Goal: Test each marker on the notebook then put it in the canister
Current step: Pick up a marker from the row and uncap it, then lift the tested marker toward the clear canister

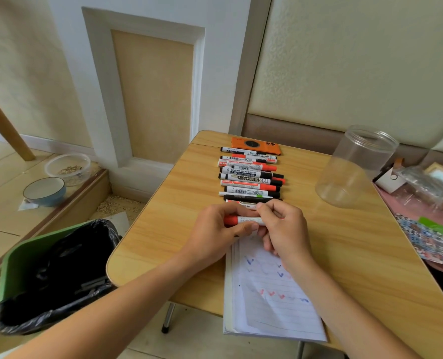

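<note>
— What's left of the grip?
— A bin [47, 270], black-lined.
— The grip itself?
— Left hand [216, 234] and right hand [282, 229] both pinch one marker [237, 220] above the notebook [269, 294].
— And right of it?
— A clear canister [355, 167] on the desk [179, 203], nothing visible inside.

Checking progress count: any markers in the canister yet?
No, the clear canister on the table holds nothing, while a row of markers lies beside it and both hands grip one marker.
</note>
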Available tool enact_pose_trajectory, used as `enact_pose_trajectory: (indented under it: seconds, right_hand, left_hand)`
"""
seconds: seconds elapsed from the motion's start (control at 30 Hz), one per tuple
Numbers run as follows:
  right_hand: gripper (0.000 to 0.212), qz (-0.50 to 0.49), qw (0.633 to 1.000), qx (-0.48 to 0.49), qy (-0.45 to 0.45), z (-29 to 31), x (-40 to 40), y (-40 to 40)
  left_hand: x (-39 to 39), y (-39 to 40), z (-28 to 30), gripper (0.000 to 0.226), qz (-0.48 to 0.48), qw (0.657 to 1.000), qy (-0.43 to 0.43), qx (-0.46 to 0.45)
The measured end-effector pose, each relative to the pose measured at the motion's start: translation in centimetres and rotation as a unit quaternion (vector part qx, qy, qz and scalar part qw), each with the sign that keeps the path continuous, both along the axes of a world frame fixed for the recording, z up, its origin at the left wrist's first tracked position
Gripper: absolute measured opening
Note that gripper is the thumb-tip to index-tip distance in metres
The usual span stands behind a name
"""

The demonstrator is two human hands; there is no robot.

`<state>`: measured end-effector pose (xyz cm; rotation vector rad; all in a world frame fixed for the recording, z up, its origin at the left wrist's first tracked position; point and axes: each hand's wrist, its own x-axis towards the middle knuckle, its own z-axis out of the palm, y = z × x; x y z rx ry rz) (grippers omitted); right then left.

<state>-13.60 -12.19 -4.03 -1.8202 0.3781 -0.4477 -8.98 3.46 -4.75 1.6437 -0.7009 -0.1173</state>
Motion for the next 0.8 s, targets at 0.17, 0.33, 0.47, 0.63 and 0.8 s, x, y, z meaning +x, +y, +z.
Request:
enact_pose_trajectory:
  seconds: [0.17, 0.33, 0.47, 0.63, 0.8]
  right_hand:
    - [0.033, -0.007, 1.000, -0.006, 0.011, 0.2, 0.1, 0.1]
    - [0.018, 0.023, 1.000, 0.010, 0.006, 0.7, -0.1, -0.1]
    - [0.015, 0.044, 0.994, 0.105, 0.003, 1.6, -0.1, -1.0]
    - [0.011, -0.004, 0.992, 0.121, -0.038, 3.0, -0.3, -2.5]
    - [0.010, -0.131, 0.981, -0.036, -0.139, 7.2, -1.1, -6.4]
  left_hand:
    - [-0.1, 0.0, -0.2, 0.015, 0.019, 0.999, -0.023, 0.019]
    - [0.1, 0.1, -0.4, 0.020, 0.035, 0.996, -0.069, 0.050]
    - [-0.1, 0.6, -1.0, 0.051, 0.055, 0.984, -0.115, 0.126]
    - [-0.7, 0.8, -1.7, 0.058, 0.079, 0.957, -0.200, 0.193]
    - [-1.1, 0.2, -1.9, 0.041, 0.104, 0.918, -0.259, 0.280]
